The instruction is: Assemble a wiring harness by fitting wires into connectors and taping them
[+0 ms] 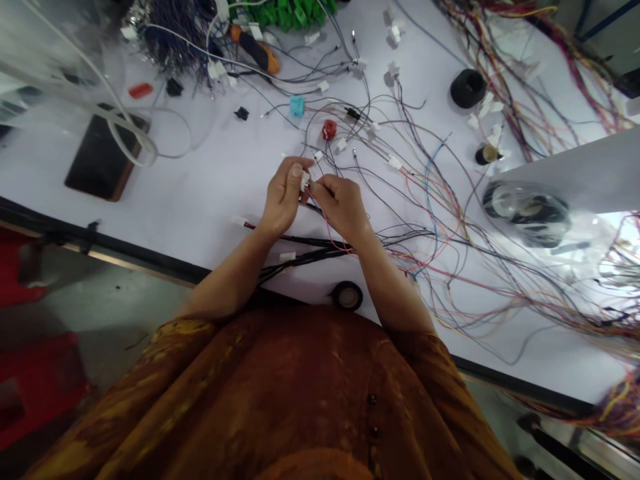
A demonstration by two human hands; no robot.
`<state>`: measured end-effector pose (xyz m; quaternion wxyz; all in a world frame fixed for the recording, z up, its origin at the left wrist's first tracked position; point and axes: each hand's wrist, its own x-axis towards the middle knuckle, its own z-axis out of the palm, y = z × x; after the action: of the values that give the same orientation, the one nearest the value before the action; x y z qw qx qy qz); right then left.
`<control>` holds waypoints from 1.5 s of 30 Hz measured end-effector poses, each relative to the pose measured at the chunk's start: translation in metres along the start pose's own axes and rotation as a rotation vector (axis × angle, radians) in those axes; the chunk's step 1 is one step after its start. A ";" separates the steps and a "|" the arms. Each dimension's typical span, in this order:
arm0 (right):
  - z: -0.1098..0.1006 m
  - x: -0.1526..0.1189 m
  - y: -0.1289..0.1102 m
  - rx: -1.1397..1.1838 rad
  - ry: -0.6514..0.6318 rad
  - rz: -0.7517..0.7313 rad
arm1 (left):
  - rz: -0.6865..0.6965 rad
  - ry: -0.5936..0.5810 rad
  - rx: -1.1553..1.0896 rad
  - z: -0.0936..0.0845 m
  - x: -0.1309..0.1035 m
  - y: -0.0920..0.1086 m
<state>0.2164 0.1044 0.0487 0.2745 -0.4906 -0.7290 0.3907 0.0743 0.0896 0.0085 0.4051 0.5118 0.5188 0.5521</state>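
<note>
Between thumb and fingers, my left hand [284, 195] pinches a small white connector housing [305, 180]. My right hand [342, 204] is closed on a thin wire right beside it, its fingertips at the housing's edge. A red wire [326, 220] runs down from the housing past my right hand. Under my wrists lies a bundle of black-sleeved wires [320, 253] with white connectors on some ends. A red connector [329, 129] and a light blue connector [297, 107] sit just beyond my hands. The wire's end is hidden by my fingers.
A roll of black tape [347, 296] lies near the table's front edge. A phone [106, 155] is at left, an orange-and-black tool [256, 49] and green connectors [290, 12] at the back. Loose wires spread right, near a black cone-shaped object [468, 88]. Red stools [40, 387] stand below left.
</note>
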 end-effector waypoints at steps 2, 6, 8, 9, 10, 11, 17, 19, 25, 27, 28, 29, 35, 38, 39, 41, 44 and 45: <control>-0.001 -0.002 -0.001 -0.012 0.018 0.011 | 0.052 0.014 -0.025 -0.001 0.002 -0.007; -0.003 -0.007 -0.005 -0.070 0.054 0.038 | 0.096 0.033 -0.041 -0.001 0.004 -0.013; -0.004 -0.008 -0.006 -0.083 0.046 0.041 | 0.091 0.022 -0.044 -0.001 0.004 -0.014; -0.004 -0.007 -0.005 -0.089 0.042 0.041 | 0.085 0.014 -0.046 -0.001 0.004 -0.014; -0.003 -0.007 -0.004 -0.096 0.037 0.040 | 0.079 0.008 -0.048 -0.001 0.004 -0.014; -0.003 -0.007 -0.004 -0.103 0.033 0.041 | 0.071 0.003 -0.051 -0.001 0.004 -0.014; -0.002 -0.007 -0.003 -0.137 0.026 0.048 | 0.076 -0.005 -0.041 -0.002 0.004 -0.016; -0.001 -0.007 -0.005 -0.134 0.023 0.047 | 0.091 -0.009 -0.028 0.000 0.003 -0.014; 0.004 -0.007 -0.005 -0.140 0.031 0.033 | 0.098 -0.016 0.001 0.003 -0.001 -0.009; 0.004 -0.009 -0.003 -0.083 0.042 0.000 | 0.074 -0.012 -0.023 0.003 -0.002 -0.009; 0.004 -0.010 -0.002 -0.050 0.052 -0.024 | 0.061 -0.006 -0.037 0.003 -0.002 -0.009; 0.004 -0.011 -0.002 -0.017 0.067 -0.055 | 0.050 0.000 -0.048 0.004 -0.003 -0.009; -0.001 -0.012 0.005 0.055 0.099 -0.117 | -0.017 -0.059 -0.102 0.005 -0.003 -0.004; -0.008 -0.014 0.012 0.063 0.029 -0.049 | -0.075 -0.056 -0.200 -0.001 0.004 -0.003; -0.010 -0.016 0.013 0.068 0.033 -0.038 | -0.098 -0.041 -0.227 -0.002 0.006 -0.003; -0.011 -0.018 0.013 0.060 0.093 -0.053 | -0.132 -0.004 -0.263 -0.005 0.009 -0.004; -0.008 -0.019 0.004 -0.003 0.100 -0.094 | -0.168 0.001 -0.264 -0.007 0.009 -0.005; -0.007 -0.018 0.000 -0.019 0.056 -0.083 | -0.186 -0.011 -0.260 -0.007 0.008 -0.005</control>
<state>0.2288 0.0895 0.0519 0.3063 -0.4730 -0.7444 0.3582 0.0655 0.0972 0.0054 0.5200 0.4082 0.4858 0.5718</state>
